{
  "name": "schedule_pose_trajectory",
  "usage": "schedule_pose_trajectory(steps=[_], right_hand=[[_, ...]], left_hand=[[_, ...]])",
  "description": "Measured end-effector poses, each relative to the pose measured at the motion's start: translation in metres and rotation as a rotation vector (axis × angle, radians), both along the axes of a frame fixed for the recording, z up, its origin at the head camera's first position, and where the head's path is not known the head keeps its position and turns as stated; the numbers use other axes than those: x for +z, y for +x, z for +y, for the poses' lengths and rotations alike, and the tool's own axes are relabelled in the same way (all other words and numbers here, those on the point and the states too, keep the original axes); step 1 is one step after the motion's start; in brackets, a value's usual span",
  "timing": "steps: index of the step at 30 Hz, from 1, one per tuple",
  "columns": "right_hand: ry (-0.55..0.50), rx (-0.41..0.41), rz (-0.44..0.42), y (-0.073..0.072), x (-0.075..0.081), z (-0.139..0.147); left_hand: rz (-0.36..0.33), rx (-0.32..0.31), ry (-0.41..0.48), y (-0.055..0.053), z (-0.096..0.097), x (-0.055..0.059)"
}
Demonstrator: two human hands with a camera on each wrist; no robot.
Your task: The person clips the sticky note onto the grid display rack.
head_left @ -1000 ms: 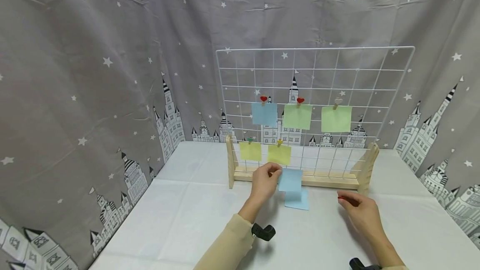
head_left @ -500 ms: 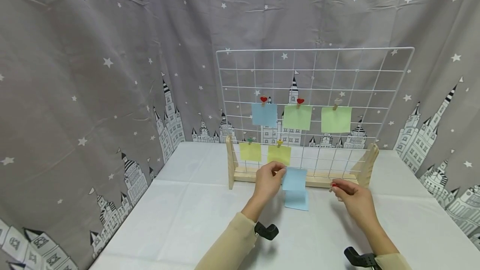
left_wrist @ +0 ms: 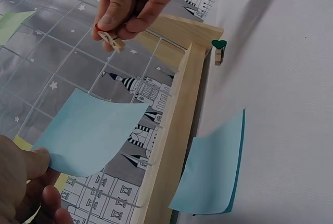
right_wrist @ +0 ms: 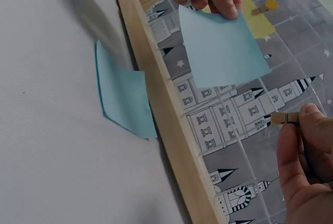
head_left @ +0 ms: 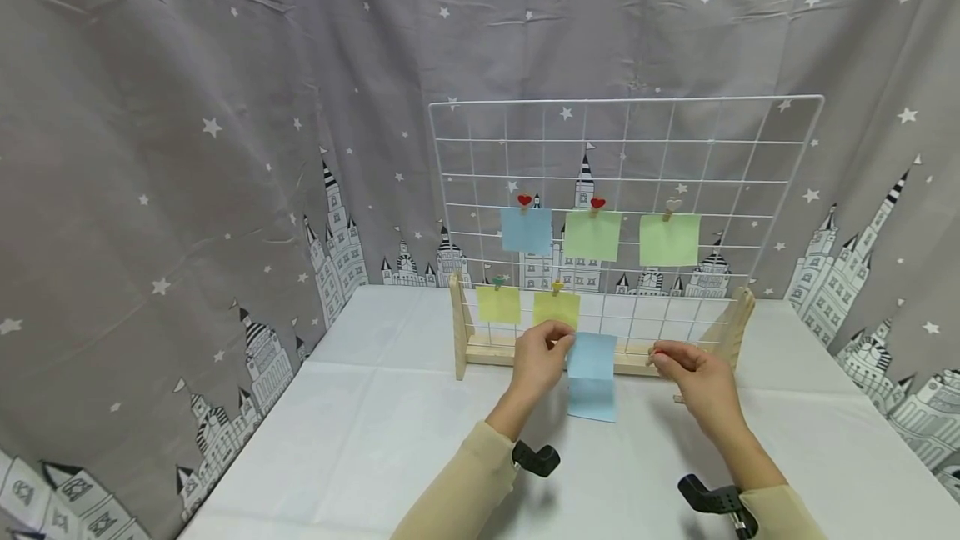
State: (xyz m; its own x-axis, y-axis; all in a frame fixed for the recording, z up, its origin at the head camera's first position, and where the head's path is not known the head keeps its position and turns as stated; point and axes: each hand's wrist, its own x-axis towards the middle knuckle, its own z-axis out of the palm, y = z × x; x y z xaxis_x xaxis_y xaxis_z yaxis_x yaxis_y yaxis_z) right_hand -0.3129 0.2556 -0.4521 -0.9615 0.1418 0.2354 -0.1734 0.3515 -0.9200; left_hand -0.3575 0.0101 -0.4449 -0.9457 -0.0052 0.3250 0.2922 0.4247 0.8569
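Observation:
My left hand (head_left: 537,358) pinches a blue sticky note (left_wrist: 91,133) by its edge, just in front of the lower part of the white wire grid (head_left: 626,98). Between the thumb and fingers of my right hand (head_left: 703,383) is a small wooden clothespin (right_wrist: 285,118) with a bit of red showing; it is apart from the note, to its right. A pad of blue sticky notes (left_wrist: 210,172) lies on the table against the wooden base (left_wrist: 179,125), its sheets curling up. Another clothespin with a green heart (left_wrist: 219,52) lies on the table near the base's end.
Along the grid's middle hang a blue note (head_left: 527,231) and two green notes (head_left: 592,237), under heart clothespins. Lower left, two yellow notes (head_left: 498,305) are clipped. Wooden feet (head_left: 738,327) hold the grid upright on the white-covered table (head_left: 360,440), before a grey curtain (head_left: 225,107).
My right hand has moved left and up toward the grid with the clothespin, uncovering part of the clothespin on the table. My left hand has shifted the blue note slightly right.

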Motion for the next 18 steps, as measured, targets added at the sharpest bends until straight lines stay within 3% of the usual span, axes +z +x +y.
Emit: schedule_pose_trajectory(steps=[6,18], right_hand=[[-0.001,-0.008,-0.003,-0.001,0.016,-0.007],[-0.185,-0.015,0.022,-0.006,0.032,-0.015]], left_hand=[[0.027,-0.003,-0.001,-0.003,0.003,0.003],[0.040,-0.022,0.010,-0.003,0.010,0.011]])
